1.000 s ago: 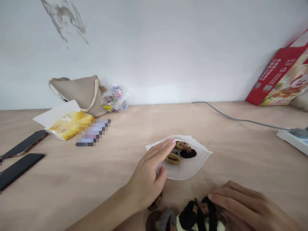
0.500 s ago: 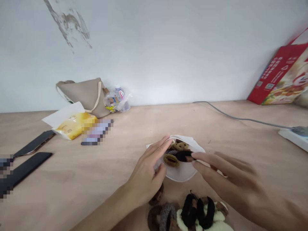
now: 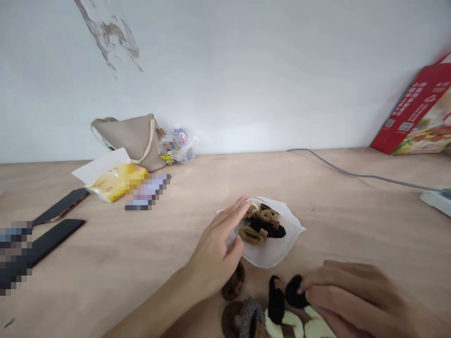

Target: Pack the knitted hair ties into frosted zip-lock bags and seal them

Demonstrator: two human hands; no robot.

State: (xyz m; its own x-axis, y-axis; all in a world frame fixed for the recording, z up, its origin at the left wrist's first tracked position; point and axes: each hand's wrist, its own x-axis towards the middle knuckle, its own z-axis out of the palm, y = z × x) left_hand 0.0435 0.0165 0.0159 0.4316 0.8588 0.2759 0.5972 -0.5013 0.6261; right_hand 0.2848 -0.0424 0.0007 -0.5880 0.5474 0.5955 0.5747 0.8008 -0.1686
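Observation:
My left hand rests on the left edge of a white translucent bag, its fingers apart and holding the mouth wide. Inside the bag lie several hair ties: an olive-brown one, a tan one and black ones. At the lower right, my right hand pinches a black hair tie. Beside it on the table are another black tie, cream ones, a grey one and brown ones.
Phones, a yellow tissue pack, a beige bag and a plastic bag with a bottle are at the left. A red box, grey cable and white power strip stand right.
My right hand has moved from the bag down to the ties on the table. The black tie it held now lies in the bag, and its fingers have closed on another black one.

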